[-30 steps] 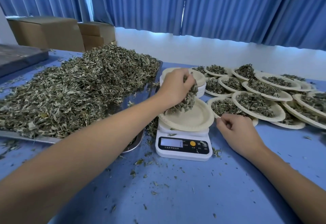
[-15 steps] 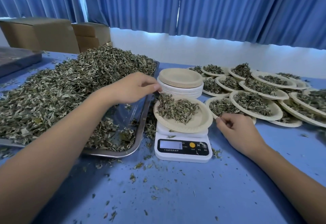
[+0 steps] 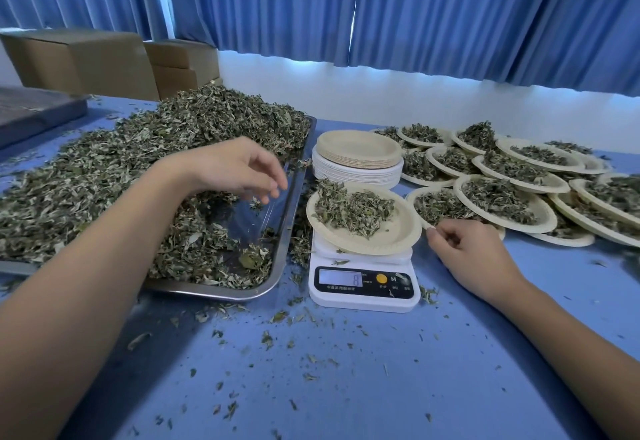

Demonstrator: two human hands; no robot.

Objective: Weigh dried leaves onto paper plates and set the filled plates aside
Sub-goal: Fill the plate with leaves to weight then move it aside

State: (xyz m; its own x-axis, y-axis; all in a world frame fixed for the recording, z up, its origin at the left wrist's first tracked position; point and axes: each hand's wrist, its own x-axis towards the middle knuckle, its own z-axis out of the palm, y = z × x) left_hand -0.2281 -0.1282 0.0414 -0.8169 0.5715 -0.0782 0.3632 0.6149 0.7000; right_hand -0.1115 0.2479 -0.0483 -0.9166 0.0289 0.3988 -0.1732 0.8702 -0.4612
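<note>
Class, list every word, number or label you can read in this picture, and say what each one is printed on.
"8": on the lit display of the scale.
"M": on the scale's black panel, just right of the orange button.
Small print below the display and under the buttons: too small to read.
Cardboard boxes: no readable text.

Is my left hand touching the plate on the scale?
Apart. Head view shows the left hand over the metal tray, its rim between hand and plate.
</note>
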